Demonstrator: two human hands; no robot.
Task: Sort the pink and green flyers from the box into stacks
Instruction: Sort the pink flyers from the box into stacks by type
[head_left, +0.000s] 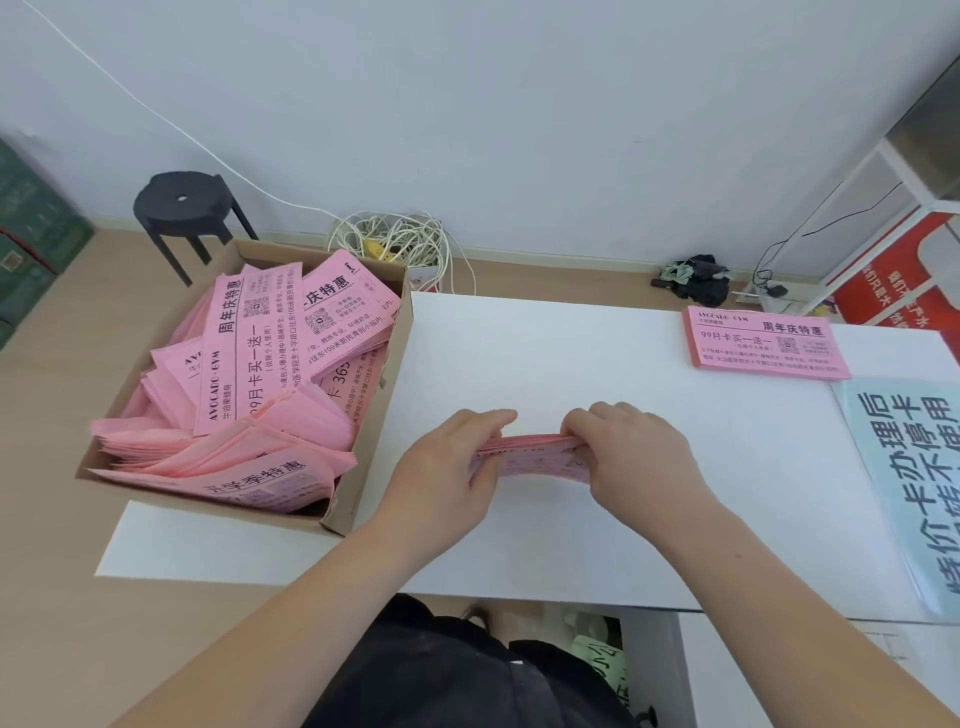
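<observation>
My left hand (451, 462) and right hand (631, 451) each clasp an end of a small bundle of pink flyers (530, 457), holding it just above the white table (597, 519), fingers curled over its top edge. To my left, the cardboard box (363, 457) holds a jumble of loose pink flyers (249, 374). A neat pink stack (766, 344) lies at the table's far right.

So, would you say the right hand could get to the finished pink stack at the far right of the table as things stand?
Probably yes: the table between the right hand and the finished stack is bare, but both hands are busy gripping a bundle of flyers.
</observation>
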